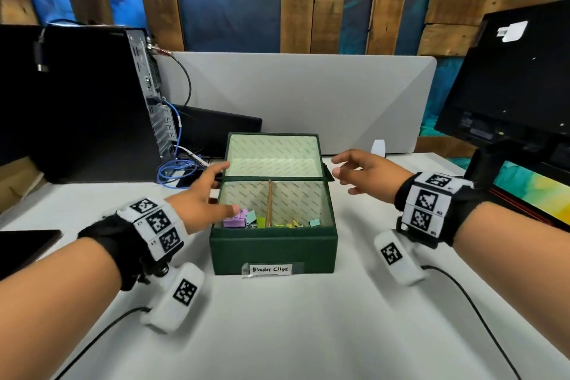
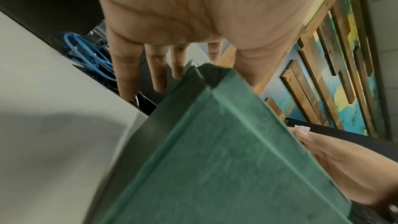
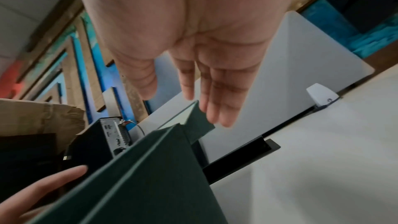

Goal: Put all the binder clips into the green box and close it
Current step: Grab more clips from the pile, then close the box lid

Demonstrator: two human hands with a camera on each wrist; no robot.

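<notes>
The green box stands open mid-table, labelled "Binder Clips", its lid tilted up behind it. Several pastel binder clips lie on its floor, on both sides of a wooden divider. My left hand hovers at the box's left rim with straight, spread fingers and holds nothing; the left wrist view shows its fingers above the green box corner. My right hand hovers off the lid's right edge, fingers relaxed and empty. In the right wrist view its fingers hang just above the lid.
A black computer tower with blue cables stands at the back left. A black monitor is at the right. A grey divider panel runs behind the box. A dark tablet lies at the left edge.
</notes>
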